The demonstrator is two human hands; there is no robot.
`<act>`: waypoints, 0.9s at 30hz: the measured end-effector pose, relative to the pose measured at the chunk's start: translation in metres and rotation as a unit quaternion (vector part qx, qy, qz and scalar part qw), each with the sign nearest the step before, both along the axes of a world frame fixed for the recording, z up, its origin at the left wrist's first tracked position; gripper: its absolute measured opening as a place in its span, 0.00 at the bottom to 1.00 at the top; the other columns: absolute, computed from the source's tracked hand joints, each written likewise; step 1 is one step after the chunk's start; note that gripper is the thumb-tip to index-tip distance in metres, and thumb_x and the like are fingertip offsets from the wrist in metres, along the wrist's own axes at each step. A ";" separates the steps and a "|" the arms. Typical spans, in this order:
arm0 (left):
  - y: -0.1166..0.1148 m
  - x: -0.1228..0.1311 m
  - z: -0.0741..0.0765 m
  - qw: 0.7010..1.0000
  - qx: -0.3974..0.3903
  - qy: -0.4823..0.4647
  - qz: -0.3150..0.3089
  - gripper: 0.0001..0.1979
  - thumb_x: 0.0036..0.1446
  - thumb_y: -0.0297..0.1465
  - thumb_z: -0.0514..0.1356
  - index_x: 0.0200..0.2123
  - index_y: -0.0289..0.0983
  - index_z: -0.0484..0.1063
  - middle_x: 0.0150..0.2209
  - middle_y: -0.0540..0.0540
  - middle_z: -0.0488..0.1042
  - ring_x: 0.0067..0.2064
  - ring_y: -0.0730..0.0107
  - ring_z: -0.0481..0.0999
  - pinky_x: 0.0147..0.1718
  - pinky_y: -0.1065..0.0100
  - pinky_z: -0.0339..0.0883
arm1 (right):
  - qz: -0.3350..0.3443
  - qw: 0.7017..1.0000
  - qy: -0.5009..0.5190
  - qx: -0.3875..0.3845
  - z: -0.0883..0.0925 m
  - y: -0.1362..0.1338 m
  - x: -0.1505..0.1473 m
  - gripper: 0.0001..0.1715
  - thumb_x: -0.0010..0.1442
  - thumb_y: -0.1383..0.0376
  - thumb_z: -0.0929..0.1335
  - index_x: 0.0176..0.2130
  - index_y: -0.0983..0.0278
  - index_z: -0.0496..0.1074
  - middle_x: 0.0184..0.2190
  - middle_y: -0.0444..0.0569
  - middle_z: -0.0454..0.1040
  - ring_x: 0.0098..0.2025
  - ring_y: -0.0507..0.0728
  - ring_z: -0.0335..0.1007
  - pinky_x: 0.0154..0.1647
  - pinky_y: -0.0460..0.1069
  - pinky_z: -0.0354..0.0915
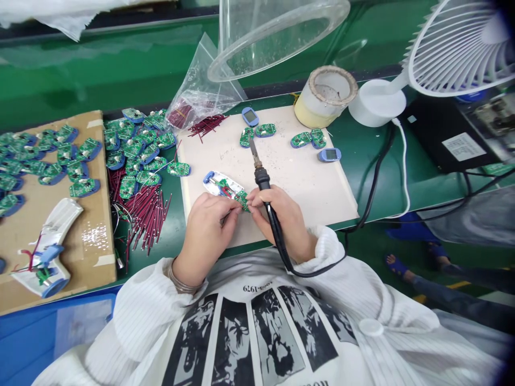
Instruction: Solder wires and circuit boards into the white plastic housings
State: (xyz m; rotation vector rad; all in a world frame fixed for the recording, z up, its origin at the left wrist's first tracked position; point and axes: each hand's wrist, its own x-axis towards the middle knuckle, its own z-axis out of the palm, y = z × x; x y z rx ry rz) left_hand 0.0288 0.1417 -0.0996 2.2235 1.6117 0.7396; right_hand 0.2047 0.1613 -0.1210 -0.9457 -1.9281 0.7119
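My left hand (pixel 205 236) pinches a small green circuit board (pixel 242 201) against a white plastic housing (pixel 223 185) with red wires in it, at the near edge of a pale work mat (pixel 306 182). My right hand (pixel 279 217) closes round a soldering iron (pixel 261 179), its tip over 1 of 4 green boards (pixel 265 130) on the mat, with 2 blue-rimmed displays (pixel 330 155) beside them. 1 wired housing (pixel 46 246) lies on a cardboard sheet (pixel 94 161) to my left. A heap of boards (pixel 132 145) and a loose pile of cut red wires (pixel 147 214) appear unused, so most of the parts seem still to be fitted.
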 end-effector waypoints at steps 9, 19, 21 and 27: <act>0.000 -0.001 -0.003 1.000 0.005 -0.001 -0.006 0.07 0.62 0.28 0.57 0.35 0.39 0.75 0.34 0.48 0.80 0.37 0.64 0.75 0.40 0.61 0.66 | 0.017 1.000 -0.009 -0.002 0.000 0.003 -0.005 0.07 0.65 0.71 0.63 0.40 0.59 0.65 0.39 0.47 0.73 0.45 0.57 0.71 0.45 0.51 0.69; -0.002 0.002 -0.003 1.000 0.013 -0.013 0.003 0.07 0.61 0.27 0.57 0.34 0.38 0.75 0.34 0.47 0.80 0.37 0.62 0.74 0.39 0.60 0.65 | 0.005 1.000 -0.003 0.001 -0.002 0.001 0.001 0.10 0.62 0.70 0.67 0.43 0.58 0.64 0.42 0.48 0.73 0.46 0.58 0.71 0.47 0.53 0.69; -0.002 0.002 -0.003 1.000 0.008 -0.011 0.004 0.07 0.61 0.27 0.57 0.34 0.38 0.76 0.34 0.47 0.80 0.37 0.62 0.74 0.39 0.59 0.65 | 0.005 1.000 -0.014 -0.008 -0.002 0.002 0.000 0.08 0.63 0.70 0.66 0.42 0.58 0.65 0.41 0.48 0.73 0.46 0.58 0.71 0.46 0.52 0.69; -0.001 0.001 -0.003 1.000 0.002 -0.015 0.000 0.06 0.61 0.28 0.58 0.33 0.37 0.75 0.33 0.47 0.79 0.37 0.62 0.74 0.40 0.59 0.65 | -0.003 0.999 -0.043 0.001 -0.006 0.001 0.003 0.10 0.62 0.71 0.67 0.42 0.58 0.65 0.43 0.48 0.72 0.47 0.59 0.70 0.47 0.53 0.68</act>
